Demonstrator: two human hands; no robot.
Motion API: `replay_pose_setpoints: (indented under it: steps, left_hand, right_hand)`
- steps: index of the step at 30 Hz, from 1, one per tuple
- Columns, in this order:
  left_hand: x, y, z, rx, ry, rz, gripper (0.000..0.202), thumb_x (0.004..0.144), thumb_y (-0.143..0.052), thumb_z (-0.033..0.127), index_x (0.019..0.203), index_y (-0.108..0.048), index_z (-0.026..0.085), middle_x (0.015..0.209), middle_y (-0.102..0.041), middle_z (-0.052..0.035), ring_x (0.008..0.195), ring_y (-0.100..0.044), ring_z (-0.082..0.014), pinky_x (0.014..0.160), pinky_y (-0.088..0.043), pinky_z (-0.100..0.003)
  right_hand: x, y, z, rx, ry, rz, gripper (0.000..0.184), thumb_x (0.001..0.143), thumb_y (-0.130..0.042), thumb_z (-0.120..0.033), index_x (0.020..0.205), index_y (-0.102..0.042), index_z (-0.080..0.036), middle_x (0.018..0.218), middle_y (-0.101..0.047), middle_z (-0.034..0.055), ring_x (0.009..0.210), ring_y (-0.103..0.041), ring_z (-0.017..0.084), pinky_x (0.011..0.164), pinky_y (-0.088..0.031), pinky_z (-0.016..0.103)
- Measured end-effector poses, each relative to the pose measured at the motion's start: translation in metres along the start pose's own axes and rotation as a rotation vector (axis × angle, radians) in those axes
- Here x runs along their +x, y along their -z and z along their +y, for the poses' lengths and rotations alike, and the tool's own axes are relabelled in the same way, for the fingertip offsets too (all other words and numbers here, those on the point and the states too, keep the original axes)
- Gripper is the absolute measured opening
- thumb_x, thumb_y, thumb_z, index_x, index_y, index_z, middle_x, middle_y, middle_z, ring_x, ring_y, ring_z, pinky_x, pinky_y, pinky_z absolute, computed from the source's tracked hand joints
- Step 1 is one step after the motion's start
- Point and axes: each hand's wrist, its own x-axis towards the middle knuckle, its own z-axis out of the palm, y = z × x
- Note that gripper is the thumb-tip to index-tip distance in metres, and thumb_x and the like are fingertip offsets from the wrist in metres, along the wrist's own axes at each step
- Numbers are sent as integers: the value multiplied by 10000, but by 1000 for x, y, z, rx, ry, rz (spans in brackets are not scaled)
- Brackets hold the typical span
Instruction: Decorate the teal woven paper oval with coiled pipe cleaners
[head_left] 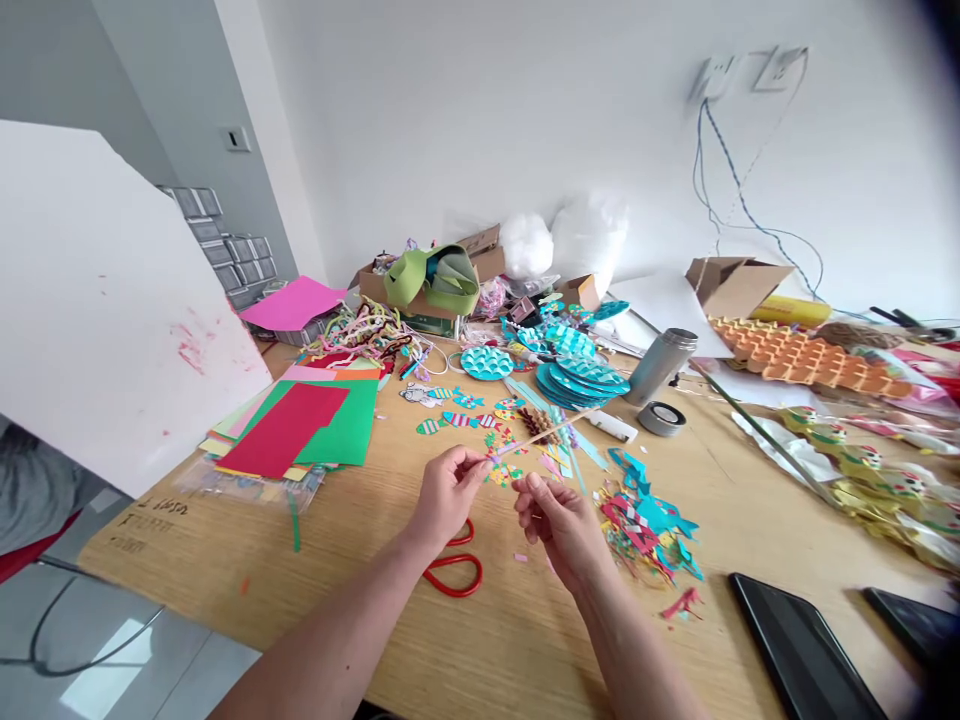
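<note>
My left hand (450,492) pinches one end of a thin wooden stick (546,433), which points up and to the right. A bit of purple shows on the stick at my fingertips. Just right of it, my right hand (559,520) is raised with curled fingers and the thumb against the forefinger; what they hold, if anything, I cannot make out. Red-handled scissors (454,575) lie partly under my left hand. Beyond the hands are striped paper fish (459,420) and small colourful cut-outs (504,472). Paper scraps (649,520) are heaped beside my right hand.
Coloured paper sheets (300,425) are stacked at the left, near a large white board (112,300). Blue painted plates (581,380), a metal flask (663,365) and a tape roll (663,418) stand farther back. A phone (799,640) lies at the right front; an orange egg tray (810,358) is behind.
</note>
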Motion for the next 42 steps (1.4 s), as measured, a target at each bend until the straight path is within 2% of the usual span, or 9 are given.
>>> replay_pose_setpoints:
  steps: [4, 6, 8, 16, 19, 23, 28, 33, 42]
  left_hand:
    - [-3, 0, -3, 355, -319, -17, 168, 857, -509, 247, 782, -635, 167, 728, -596, -41, 709, -532, -142, 657, -414, -248]
    - [-5, -2, -5, 419, -387, -64, 173, 863, -498, 231, 798, -648, 174, 739, -611, -49, 736, -539, -155, 691, -417, -263]
    - [-6, -4, -6, 376, -346, -96, 164, 857, -511, 241, 820, -657, 176, 765, -635, -57, 741, -555, -159, 693, -426, -264]
    - [-1, -4, -1, 8, 82, -242, 214, 778, -605, 340, 808, -702, 152, 655, -634, -35, 578, -547, -136, 530, -411, -218]
    - [2, -1, -4, 57, 14, -188, 182, 783, -600, 307, 759, -683, 147, 686, -633, -42, 616, -554, -139, 569, -417, -222]
    - [0, 2, -6, 359, -212, -132, 137, 815, -563, 229, 746, -665, 169, 730, -614, -48, 706, -543, -156, 662, -403, -249]
    - [-6, 1, -1, 604, -364, -236, 169, 850, -507, 188, 790, -665, 193, 765, -598, -59, 791, -511, -183, 713, -373, -278]
    - [-7, -1, -2, 660, -369, -266, 196, 870, -478, 217, 823, -667, 194, 799, -604, -69, 809, -511, -193, 719, -373, -288]
    - [-7, -4, -6, 341, -195, -250, 179, 845, -514, 260, 889, -686, 236, 807, -674, -68, 758, -583, -201, 712, -391, -280]
  right_hand:
    - [0, 1, -6, 37, 149, 147, 278, 648, -767, -389, 731, -679, -139, 582, -591, -5, 421, -476, 58, 331, -365, 150]
    - [0, 2, -8, 37, 176, 179, 290, 625, -784, -373, 756, -682, -136, 617, -606, 7, 457, -510, 75, 340, -391, 159]
    - [0, 2, -9, 28, 190, 186, 295, 618, -787, -372, 742, -679, -127, 623, -612, 20, 478, -530, 91, 345, -406, 169]
    - [0, 1, -10, -52, 203, 148, 329, 620, -772, -417, 736, -668, -128, 605, -614, 27, 491, -548, 112, 357, -425, 190]
    - [-1, 2, -11, -151, 90, 145, 396, 611, -750, -493, 666, -646, -115, 515, -600, 25, 387, -510, 96, 298, -364, 175]
    - [-3, 4, -11, -257, 4, 132, 428, 634, -712, -538, 603, -608, -125, 381, -523, -18, 265, -418, 64, 243, -255, 148]
    - [-1, 5, -11, -226, 42, 120, 380, 627, -739, -496, 657, -634, -132, 459, -574, -4, 317, -455, 70, 256, -288, 151]
    - [-1, 4, -10, -232, 141, 142, 351, 629, -749, -464, 591, -626, -138, 482, -567, -1, 352, -426, 63, 300, -323, 173]
    - [-4, -2, -9, -212, 248, 59, 315, 679, -713, -468, 723, -634, -166, 557, -553, -4, 434, -440, 83, 343, -360, 182]
